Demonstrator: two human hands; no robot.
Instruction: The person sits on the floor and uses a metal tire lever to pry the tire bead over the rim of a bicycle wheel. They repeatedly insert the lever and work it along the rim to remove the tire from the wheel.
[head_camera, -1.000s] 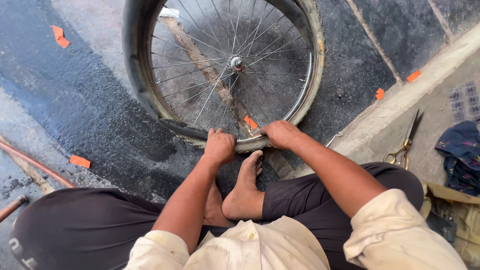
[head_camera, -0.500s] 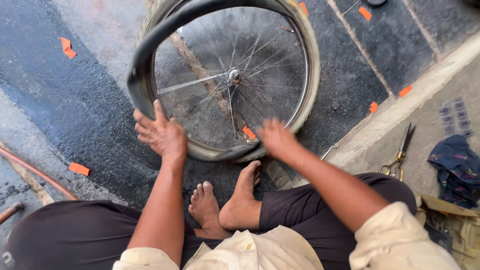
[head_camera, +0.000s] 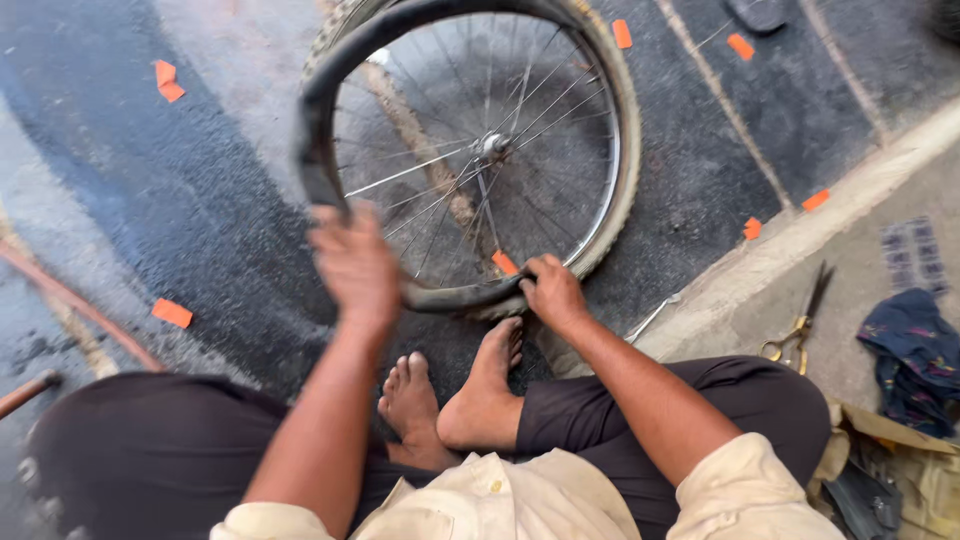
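Wheel (head_camera: 480, 150) stands on the wet ground just past my bare feet (head_camera: 450, 400), which brace its bottom rim while my right hand (head_camera: 550, 292) clenches the black inner tube (head_camera: 318, 150) there. My left hand (head_camera: 355, 265), blurred, grips the tube's slack left side; half a second ago it was open-fingered, and the tube has since pulled further off the rim.

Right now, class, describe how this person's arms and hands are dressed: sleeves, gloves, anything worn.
Both hands, left and right, are bare: no gloves, and no rings or watch that show. The forearms are uncovered. Cream short sleeves end near the elbows, from a buttoned shirt. The left hand is motion-blurred, so fine detail there is unclear.
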